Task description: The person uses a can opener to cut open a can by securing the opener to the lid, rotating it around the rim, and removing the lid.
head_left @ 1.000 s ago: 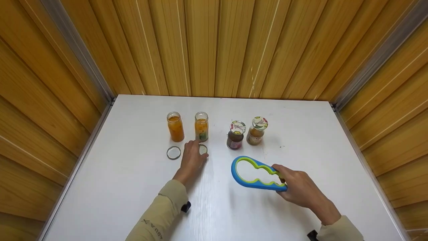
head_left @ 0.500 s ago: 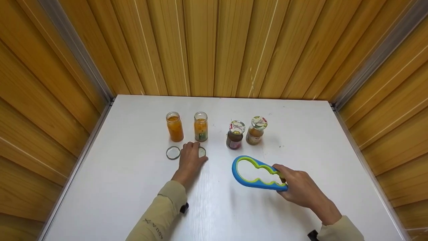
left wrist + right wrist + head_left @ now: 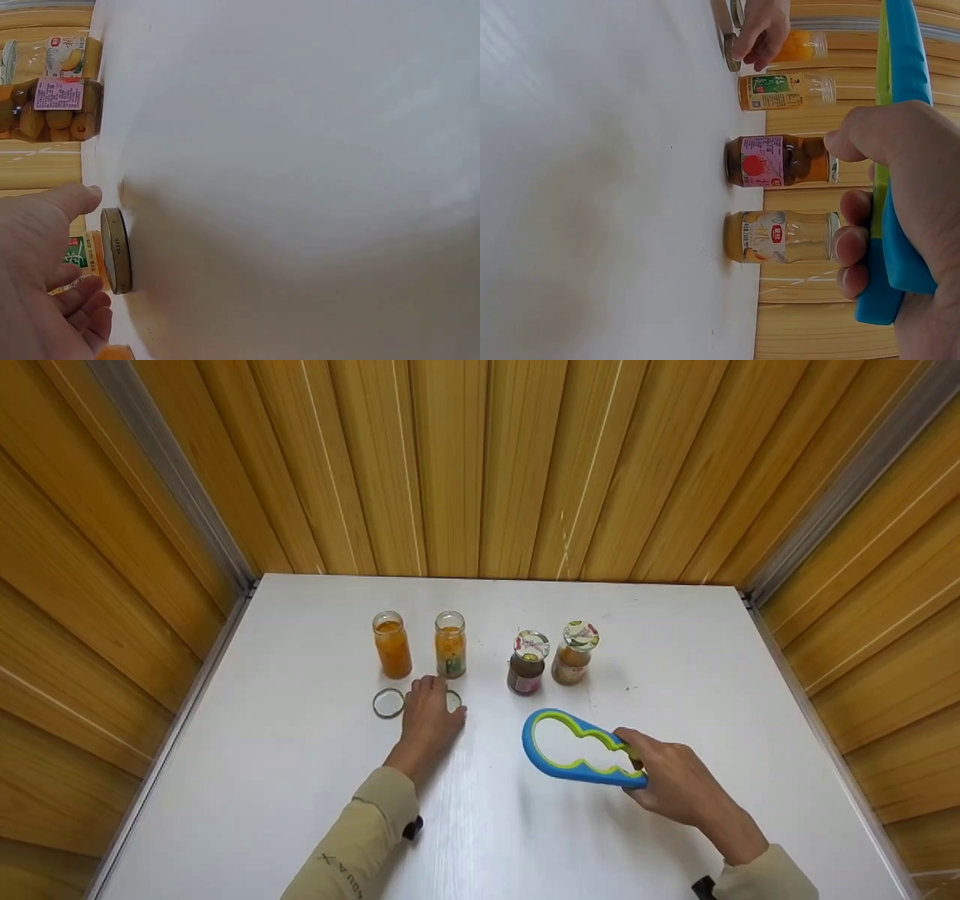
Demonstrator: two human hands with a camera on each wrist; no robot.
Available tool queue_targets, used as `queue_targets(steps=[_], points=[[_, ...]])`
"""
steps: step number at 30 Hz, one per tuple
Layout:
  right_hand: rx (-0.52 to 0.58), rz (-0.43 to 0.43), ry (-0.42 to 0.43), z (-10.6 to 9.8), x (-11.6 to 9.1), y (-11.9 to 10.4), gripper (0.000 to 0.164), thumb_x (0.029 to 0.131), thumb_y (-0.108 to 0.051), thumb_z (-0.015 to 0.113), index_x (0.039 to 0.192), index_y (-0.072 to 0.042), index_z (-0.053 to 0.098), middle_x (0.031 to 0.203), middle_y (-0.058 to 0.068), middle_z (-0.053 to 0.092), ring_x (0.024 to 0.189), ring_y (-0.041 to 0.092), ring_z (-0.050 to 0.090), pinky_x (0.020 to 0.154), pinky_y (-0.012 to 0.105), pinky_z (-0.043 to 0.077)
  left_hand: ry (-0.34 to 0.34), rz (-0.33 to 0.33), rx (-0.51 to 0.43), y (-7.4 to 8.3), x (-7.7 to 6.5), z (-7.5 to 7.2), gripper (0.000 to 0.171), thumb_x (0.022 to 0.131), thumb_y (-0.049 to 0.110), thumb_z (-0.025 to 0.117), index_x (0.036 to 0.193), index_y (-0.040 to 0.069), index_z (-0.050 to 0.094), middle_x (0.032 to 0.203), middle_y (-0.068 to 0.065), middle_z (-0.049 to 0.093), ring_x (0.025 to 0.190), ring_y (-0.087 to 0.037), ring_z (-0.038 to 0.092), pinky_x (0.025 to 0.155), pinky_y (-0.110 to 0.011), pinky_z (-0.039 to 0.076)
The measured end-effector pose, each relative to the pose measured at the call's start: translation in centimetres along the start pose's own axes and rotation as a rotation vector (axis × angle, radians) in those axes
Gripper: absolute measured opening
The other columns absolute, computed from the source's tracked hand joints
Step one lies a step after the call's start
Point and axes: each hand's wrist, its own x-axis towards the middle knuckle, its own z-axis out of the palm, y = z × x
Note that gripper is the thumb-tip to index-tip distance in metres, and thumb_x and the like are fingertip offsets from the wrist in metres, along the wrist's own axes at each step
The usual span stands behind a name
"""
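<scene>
My left hand [image 3: 429,716] hovers low over a jar lid [image 3: 116,251] lying on the white table. In the left wrist view its thumb and fingertips are spread round the lid's rim, with a small gap showing at the thumb. A second lid [image 3: 388,703] lies just to the left. Behind the lids stand two lidless jars of orange contents, the left jar [image 3: 393,649] and the right jar [image 3: 451,651]. My right hand [image 3: 675,780] grips one end of a blue and green jar opener [image 3: 551,771], held above the table with its wide loop pointing left.
Two capped jars stand right of the lidless ones: a dark jar [image 3: 526,675] with a pink label and a pale yellow jar [image 3: 571,664]. Wood-patterned walls [image 3: 450,472] enclose the white table [image 3: 247,750] at the back and sides.
The lid under my left hand has shifted slightly toward me, and the fingers have eased back and forward a little around it. My right hand and the jar opener stay nearly still.
</scene>
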Motion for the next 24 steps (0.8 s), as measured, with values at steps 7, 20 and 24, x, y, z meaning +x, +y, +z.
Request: queue_targets(steps=[7,20,24], points=[[-0.011,0.013,0.003,-0.2,0.0,0.2,0.071,0.063,-0.026,0.082,0.124,-0.017,0.048,0.084,-0.011,0.059,0.063,0.0,0.048,0.057,0.02,0.046,0.083,0.132,-0.128,1.7,-0.3,-0.4,0.05,0.084,0.03,0.068,0.128,0.015,0.052,0.122,-0.002,0.051,0.109,-0.019,0.046,0.094,-0.035,0.041],[-0.012,0.042,0.013,-0.5,-0.6,0.9,0.075,0.062,-0.023,0.083,0.127,-0.017,0.046,0.09,-0.008,0.061,0.067,0.002,0.049,0.06,0.022,0.047,0.005,0.165,-0.358,5.9,1.4,-0.5,0.057,0.086,0.032,0.066,0.135,0.016,0.043,0.134,-0.001,0.045,0.12,-0.016,0.045,0.099,-0.034,0.039],[-0.015,0.059,0.017,-0.5,-0.9,1.2,0.077,0.06,-0.023,0.085,0.127,-0.016,0.046,0.09,-0.006,0.061,0.066,0.003,0.049,0.06,0.023,0.048,-0.028,0.178,-0.391,6.8,1.9,-0.3,0.061,0.085,0.033,0.066,0.138,0.016,0.04,0.135,-0.001,0.043,0.119,-0.015,0.046,0.098,-0.031,0.039]])
